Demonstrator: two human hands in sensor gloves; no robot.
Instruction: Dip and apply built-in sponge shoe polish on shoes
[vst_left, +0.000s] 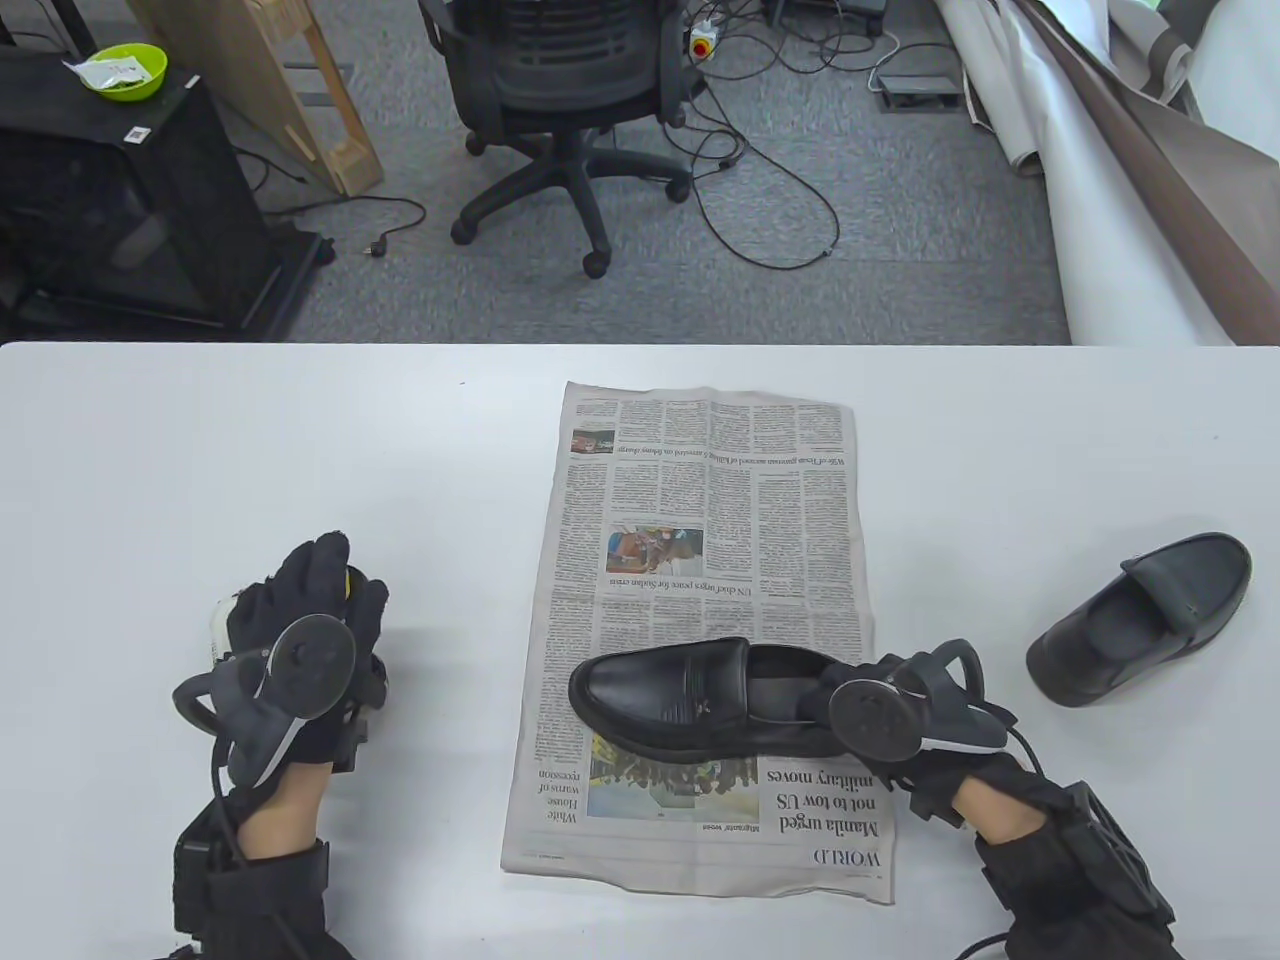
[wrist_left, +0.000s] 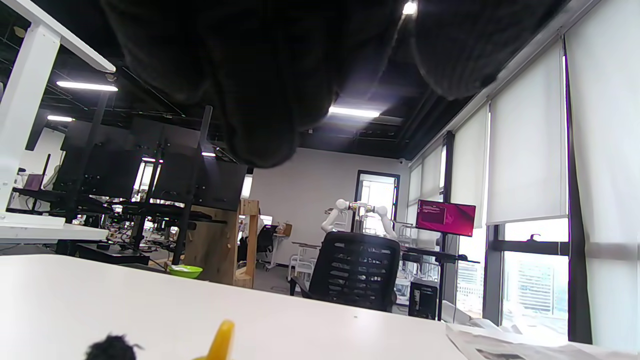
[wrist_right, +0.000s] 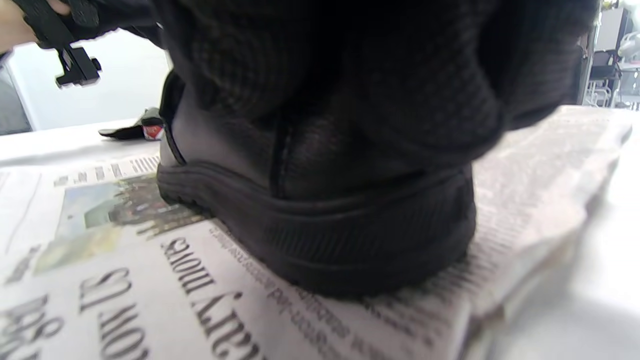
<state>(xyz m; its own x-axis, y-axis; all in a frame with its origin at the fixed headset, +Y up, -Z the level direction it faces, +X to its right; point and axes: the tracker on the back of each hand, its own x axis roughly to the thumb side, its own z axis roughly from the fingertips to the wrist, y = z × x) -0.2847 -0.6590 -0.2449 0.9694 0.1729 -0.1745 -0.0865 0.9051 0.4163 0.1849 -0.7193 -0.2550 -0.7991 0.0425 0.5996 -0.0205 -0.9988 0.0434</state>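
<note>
Black leather shoe (vst_left: 690, 700) on newspaper (vst_left: 700, 560), stiff and fairly light
Right hand (vst_left: 900, 720) fingers clamp its heel, at 3 o'clock; left hand (vst_left: 300, 660) fingers curl round a polish bottle (vst_left: 222, 622)

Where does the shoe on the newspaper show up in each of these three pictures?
Table view: the shoe lies low at centre, toe pointing left, heel at the right hand.
Left wrist view: not in it.
Right wrist view: its heel fills the middle.
Shared landmark: the newspaper.
</note>
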